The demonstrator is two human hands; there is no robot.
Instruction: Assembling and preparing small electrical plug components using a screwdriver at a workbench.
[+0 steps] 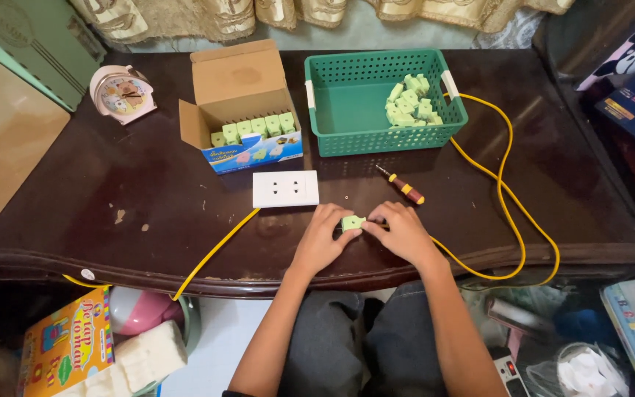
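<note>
Both your hands are down at the near edge of the dark wooden surface (148,213), and between them sits a small pale green plastic plug (351,222). Your left hand (323,239) pinches its left side, your right hand (402,231) grips the right; how the fingertips sit is hard to make out. Just beyond lies a white two-socket outlet plate (285,189) with a yellow cable (512,206). A red-and-yellow-handled screwdriver (402,186) rests beside it, and the green plastic basket (347,103) sits farther back.

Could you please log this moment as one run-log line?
left hand: holds green plug | right hand: holds plug | screwdriver: on table | basket: more plugs
</note>
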